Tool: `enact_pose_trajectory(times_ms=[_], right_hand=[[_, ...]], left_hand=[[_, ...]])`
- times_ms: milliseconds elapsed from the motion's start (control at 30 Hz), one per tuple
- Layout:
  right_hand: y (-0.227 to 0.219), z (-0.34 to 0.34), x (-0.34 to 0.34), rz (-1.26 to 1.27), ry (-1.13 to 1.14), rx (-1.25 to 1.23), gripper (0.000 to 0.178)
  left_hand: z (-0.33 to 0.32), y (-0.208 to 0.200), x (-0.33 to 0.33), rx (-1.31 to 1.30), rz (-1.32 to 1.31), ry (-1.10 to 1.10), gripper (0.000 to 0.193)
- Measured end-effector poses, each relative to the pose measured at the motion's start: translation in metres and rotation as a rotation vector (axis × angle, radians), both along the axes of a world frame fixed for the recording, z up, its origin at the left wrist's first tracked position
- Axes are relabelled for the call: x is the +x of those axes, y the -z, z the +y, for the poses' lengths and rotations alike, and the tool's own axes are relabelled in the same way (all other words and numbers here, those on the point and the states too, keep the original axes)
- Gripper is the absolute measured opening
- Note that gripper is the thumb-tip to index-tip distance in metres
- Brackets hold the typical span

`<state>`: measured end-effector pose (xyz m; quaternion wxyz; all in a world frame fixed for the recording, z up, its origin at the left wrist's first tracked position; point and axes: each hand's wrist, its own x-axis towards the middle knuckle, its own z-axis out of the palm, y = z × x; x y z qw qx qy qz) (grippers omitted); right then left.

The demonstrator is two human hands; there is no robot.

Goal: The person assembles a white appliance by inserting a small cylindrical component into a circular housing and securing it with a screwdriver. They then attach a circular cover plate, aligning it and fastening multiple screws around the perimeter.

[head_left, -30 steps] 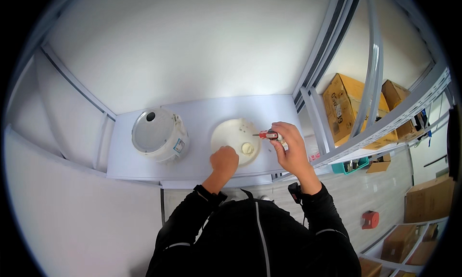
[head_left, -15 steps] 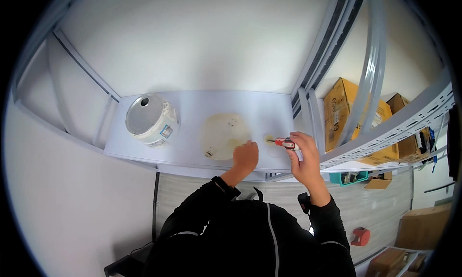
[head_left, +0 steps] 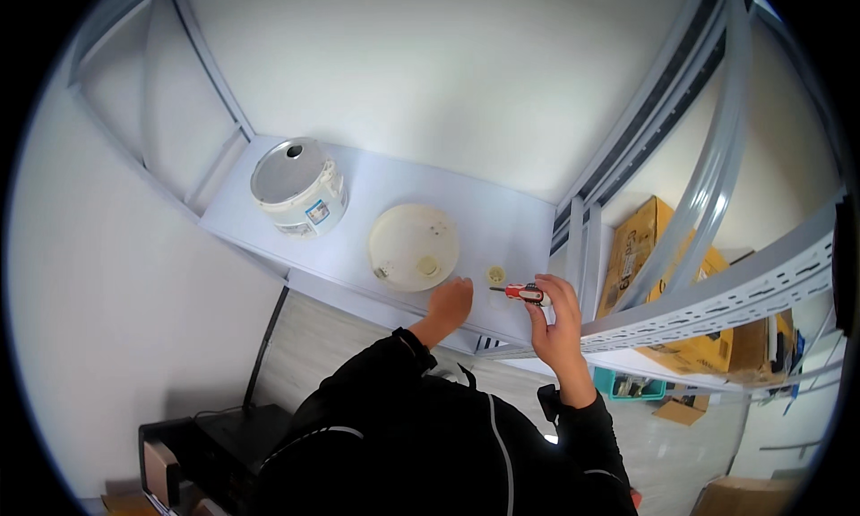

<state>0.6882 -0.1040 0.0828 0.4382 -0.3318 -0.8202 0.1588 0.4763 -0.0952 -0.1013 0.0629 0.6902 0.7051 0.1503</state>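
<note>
My right hand (head_left: 557,323) grips a red and white screwdriver (head_left: 524,292) by its handle, with the short dark shaft pointing left. Just beyond the shaft's tip, a small round yellowish ring-like piece (head_left: 496,272) lies on the white shelf (head_left: 354,288). My left hand (head_left: 451,303) is closed, fingertips pinched together beside the near right rim of a round off-white disc (head_left: 403,238). Whatever it pinches, if anything, is too small to make out. Another small yellowish round piece (head_left: 428,266) rests on the disc, and dark smudges mark its surface.
A white bucket (head_left: 309,202) with a grey top and a dark round hole stands at the shelf's far left. Grey metal uprights (head_left: 573,247) rise at the right end. Past them are cardboard boxes (head_left: 640,247) and, lower down, a teal bin (head_left: 618,386).
The view has turned, so the shelf now slants down to the right. The screwdriver's tip has come off the small ring-like piece and sits nearer to me. My left hand stays closed.
</note>
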Motion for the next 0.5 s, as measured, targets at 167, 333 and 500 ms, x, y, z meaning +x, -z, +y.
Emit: enact_pose_trajectory(times_ms=[167, 333, 500], right_hand=[[0.001, 0.01, 0.001, -0.005, -0.033, -0.022, 0.042], [0.003, 0.018, 0.0, 0.01, -0.032, 0.032, 0.044], [0.004, 0.022, -0.011, 0.048, -0.075, 0.028, 0.046]], left_hand=[[0.004, -0.011, -0.004, -0.066, -0.012, -0.038, 0.014], [-0.001, -0.054, -0.008, 0.213, -0.165, -0.072, 0.015], [-0.005, -0.06, -0.035, 0.366, -0.118, -0.19, 0.04]])
